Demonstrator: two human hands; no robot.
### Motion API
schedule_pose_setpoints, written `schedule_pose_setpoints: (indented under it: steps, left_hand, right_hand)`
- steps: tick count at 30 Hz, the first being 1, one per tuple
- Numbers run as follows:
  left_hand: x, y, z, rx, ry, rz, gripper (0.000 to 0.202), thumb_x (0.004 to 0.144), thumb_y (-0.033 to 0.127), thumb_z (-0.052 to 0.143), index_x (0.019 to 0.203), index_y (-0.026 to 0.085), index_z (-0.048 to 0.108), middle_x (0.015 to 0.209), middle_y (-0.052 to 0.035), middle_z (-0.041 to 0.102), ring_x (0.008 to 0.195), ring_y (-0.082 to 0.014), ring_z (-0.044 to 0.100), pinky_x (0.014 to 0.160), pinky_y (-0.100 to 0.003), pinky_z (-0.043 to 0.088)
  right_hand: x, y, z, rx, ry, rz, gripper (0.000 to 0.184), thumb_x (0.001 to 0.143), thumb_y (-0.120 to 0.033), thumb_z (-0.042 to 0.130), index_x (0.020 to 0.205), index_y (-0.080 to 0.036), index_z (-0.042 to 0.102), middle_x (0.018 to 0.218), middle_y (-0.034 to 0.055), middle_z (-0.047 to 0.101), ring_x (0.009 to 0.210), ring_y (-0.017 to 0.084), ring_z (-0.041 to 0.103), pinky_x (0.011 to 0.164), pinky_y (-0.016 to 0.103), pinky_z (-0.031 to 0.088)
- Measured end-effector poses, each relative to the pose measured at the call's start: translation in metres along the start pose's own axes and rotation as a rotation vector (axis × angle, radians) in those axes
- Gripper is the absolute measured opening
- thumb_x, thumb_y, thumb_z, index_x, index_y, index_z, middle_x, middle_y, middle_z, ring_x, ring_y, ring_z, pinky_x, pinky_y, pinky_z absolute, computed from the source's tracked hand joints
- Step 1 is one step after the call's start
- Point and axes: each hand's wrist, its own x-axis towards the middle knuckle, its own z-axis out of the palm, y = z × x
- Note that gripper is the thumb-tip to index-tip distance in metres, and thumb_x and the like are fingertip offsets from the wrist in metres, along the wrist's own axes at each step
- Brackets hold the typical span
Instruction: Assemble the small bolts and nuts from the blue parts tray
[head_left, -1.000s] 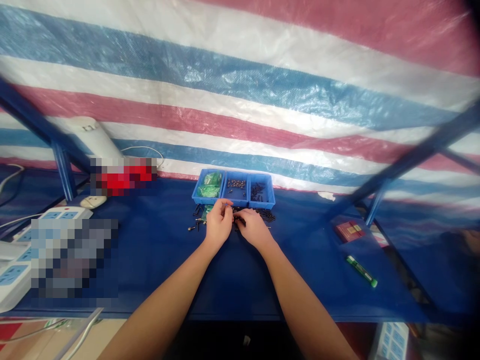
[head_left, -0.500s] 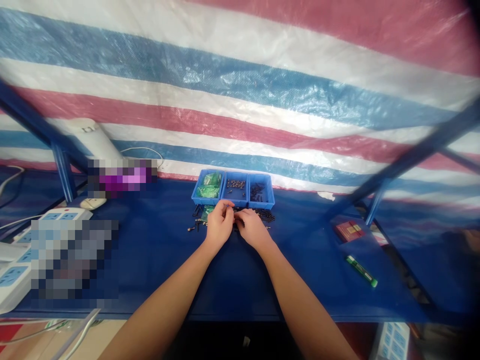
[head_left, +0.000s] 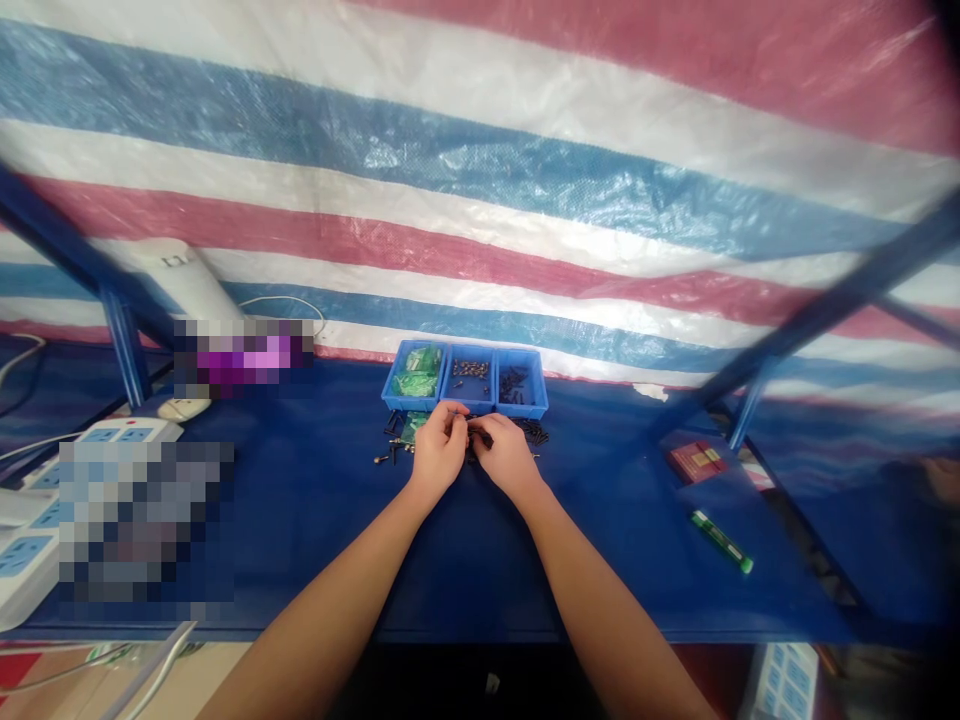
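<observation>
My left hand (head_left: 439, 446) is closed in a pinch, thumb against the bent fingers; whatever it may hold is hidden. Close beside it, my right hand (head_left: 507, 450) has its fingers curled inward among dark pieces, and what lies in its grip is too small to make out. Around both hands, black screws (head_left: 537, 432) and a few brass-coloured pieces (head_left: 381, 459) are scattered on the blue tabletop (head_left: 480, 560). Just beyond stand three blue bins: the left bin (head_left: 388, 392) with green bags, the middle bin (head_left: 472, 394) with brass-coloured pieces, the right bin (head_left: 534, 396) with black screws.
At the left lie a white power strip (head_left: 26, 585) and cables. A red box (head_left: 697, 462) and a green tube-like item (head_left: 721, 541) are at the right. Blue frame bars (head_left: 832, 300) slant on both sides, before a striped plastic sheet (head_left: 480, 210).
My right fingers have shifted slightly, and more dark pieces show beside them. My left hand keeps its pinch in nearly the same place. The bins have not moved.
</observation>
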Motion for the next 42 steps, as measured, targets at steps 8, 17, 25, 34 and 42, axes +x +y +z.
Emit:
schedule_pose_setpoints:
  steps: [8, 17, 25, 34, 42]
  left_hand:
    - [-0.0011, 0.0000, 0.0022, 0.106, -0.099, 0.109, 0.027, 0.089, 0.036, 0.050, 0.107, 0.021, 0.063, 0.074, -0.0008, 0.068, 0.061, -0.0139, 0.062, 0.061, -0.024, 0.049]
    - [-0.0017, 0.0010, 0.0032, 0.167, -0.095, 0.215, 0.026, 0.091, 0.035, 0.052, 0.110, 0.022, 0.064, 0.089, -0.0035, 0.072, 0.074, -0.0157, 0.068, 0.070, -0.026, 0.053]
    - [0.0015, 0.0025, -0.0018, 0.216, -0.048, 0.211, 0.027, 0.094, 0.038, 0.046, 0.095, 0.019, 0.065, 0.076, -0.0025, 0.070, 0.066, -0.0150, 0.065, 0.064, -0.025, 0.049]
    - [-0.0004, 0.0059, -0.0050, 0.177, -0.037, 0.132, 0.033, 0.096, 0.042, 0.039, 0.084, 0.019, 0.058, 0.063, 0.0019, 0.060, 0.055, -0.0116, 0.056, 0.056, -0.022, 0.041]
    - [-0.0008, 0.0057, -0.0029, 0.059, -0.065, 0.132, 0.023, 0.094, 0.040, 0.045, 0.101, 0.020, 0.055, 0.070, 0.0014, 0.064, 0.062, -0.0123, 0.061, 0.061, -0.022, 0.045]
  right_hand:
    - [0.0038, -0.0037, 0.0019, 0.697, 0.316, 0.313, 0.016, 0.078, -0.025, 0.066, 0.092, -0.019, 0.070, 0.090, 0.0055, 0.072, 0.082, 0.020, 0.069, 0.079, 0.035, 0.057]
    - [0.0047, -0.0098, 0.0020, 0.912, 0.366, 0.379, 0.020, 0.073, -0.029, 0.073, 0.090, -0.020, 0.069, 0.092, 0.0051, 0.073, 0.087, 0.020, 0.068, 0.085, 0.037, 0.055]
    - [0.0055, -0.0059, -0.0018, 0.876, 0.207, 0.301, 0.020, 0.075, -0.031, 0.073, 0.092, -0.020, 0.071, 0.089, 0.0052, 0.073, 0.080, 0.019, 0.069, 0.079, 0.036, 0.057]
    - [0.0025, -0.0097, -0.0017, 0.629, 0.157, 0.195, 0.023, 0.081, -0.035, 0.067, 0.098, -0.021, 0.073, 0.096, 0.0064, 0.073, 0.084, 0.021, 0.068, 0.081, 0.036, 0.057]
    - [0.0030, -0.0090, -0.0033, 0.648, 0.185, 0.231, 0.027, 0.080, -0.037, 0.066, 0.101, -0.022, 0.074, 0.100, 0.0060, 0.073, 0.086, 0.022, 0.069, 0.082, 0.037, 0.057]
